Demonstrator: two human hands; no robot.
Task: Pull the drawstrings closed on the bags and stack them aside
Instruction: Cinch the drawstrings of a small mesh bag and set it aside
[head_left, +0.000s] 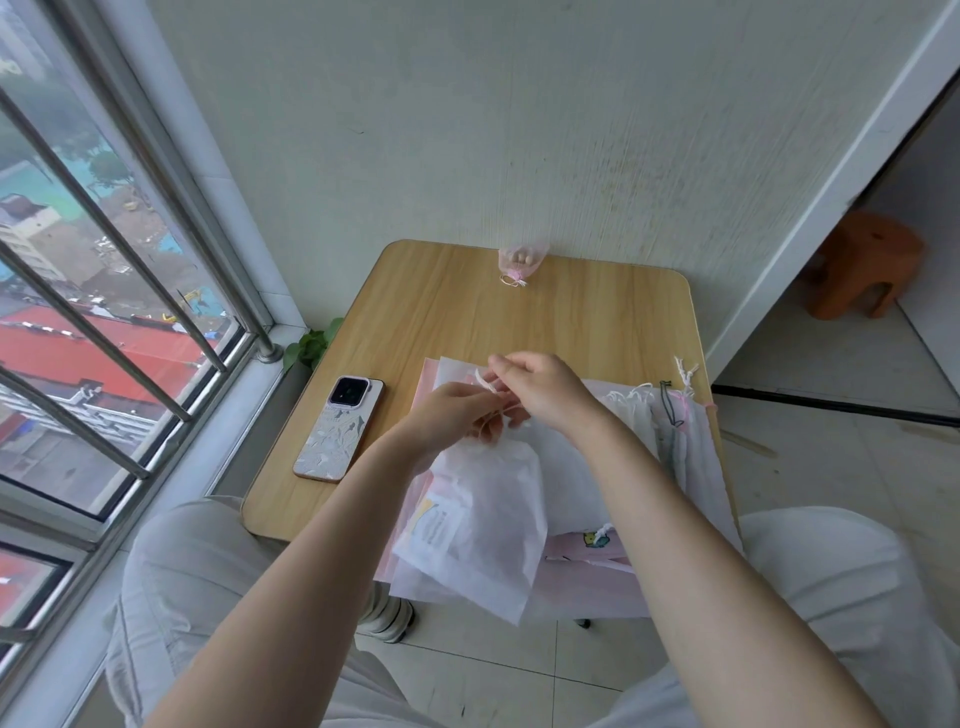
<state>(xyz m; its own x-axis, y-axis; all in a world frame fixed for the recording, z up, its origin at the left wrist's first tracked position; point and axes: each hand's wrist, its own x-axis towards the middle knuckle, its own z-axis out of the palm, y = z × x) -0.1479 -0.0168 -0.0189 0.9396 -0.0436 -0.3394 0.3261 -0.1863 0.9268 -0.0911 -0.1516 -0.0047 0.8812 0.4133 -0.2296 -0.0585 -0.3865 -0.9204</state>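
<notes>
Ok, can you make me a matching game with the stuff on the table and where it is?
Things:
1. phone
2. small pink pouch
3. white bag
4. orange stool

Places:
A. on the floor past the doorway
B. at the table's far edge by the wall
C. held at its top by both hands
D. flat on the table, window side

Pairs: 1-D, 2-B, 3-C, 4-A

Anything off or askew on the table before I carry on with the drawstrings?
Mostly fine. The bag pile overhangs the table's near edge, so it might slide off. The phone lies flat beside it, and a small pink pouch sits by the wall.
</notes>
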